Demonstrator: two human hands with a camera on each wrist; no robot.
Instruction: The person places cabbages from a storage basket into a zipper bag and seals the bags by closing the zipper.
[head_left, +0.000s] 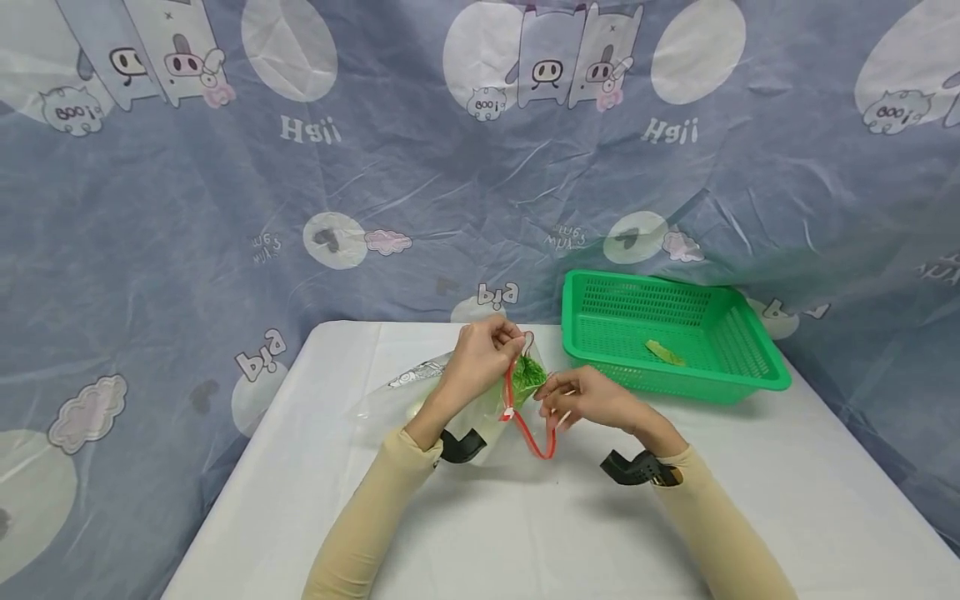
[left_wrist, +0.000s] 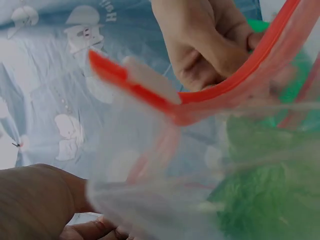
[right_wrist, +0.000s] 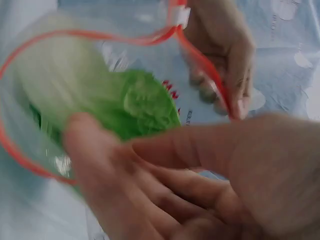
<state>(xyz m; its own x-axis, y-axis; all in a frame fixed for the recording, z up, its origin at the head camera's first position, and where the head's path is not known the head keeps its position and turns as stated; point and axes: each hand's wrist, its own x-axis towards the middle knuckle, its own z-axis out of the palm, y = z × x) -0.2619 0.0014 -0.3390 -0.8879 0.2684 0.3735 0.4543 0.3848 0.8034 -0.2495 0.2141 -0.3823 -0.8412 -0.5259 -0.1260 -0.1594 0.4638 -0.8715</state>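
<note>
A clear slider zip bag (head_left: pixel 386 400) with a red zip strip (head_left: pixel 531 437) and a small white slider (head_left: pixel 508 413) lies toward the table's back. Inside is a leafy vegetable (right_wrist: pixel 132 97), bright green and frilled at the mouth, paler behind. My left hand (head_left: pixel 483 354) pinches the red-edged rim on the mouth's left side. The right wrist view shows the mouth spread into a wide loop. At its right side is my right hand (head_left: pixel 588 396), thumb and index finger (right_wrist: pixel 92 155) loosely together, overlapping the vegetable and rim. Nothing shows between those fingers.
A green plastic basket (head_left: pixel 675 383) stands at the back right of the white table (head_left: pixel 480 533), close to the right hand. One small leaf piece (head_left: pixel 664 352) lies in it. A blue-grey patterned cloth (head_left: pixel 420 183) hangs right behind the table.
</note>
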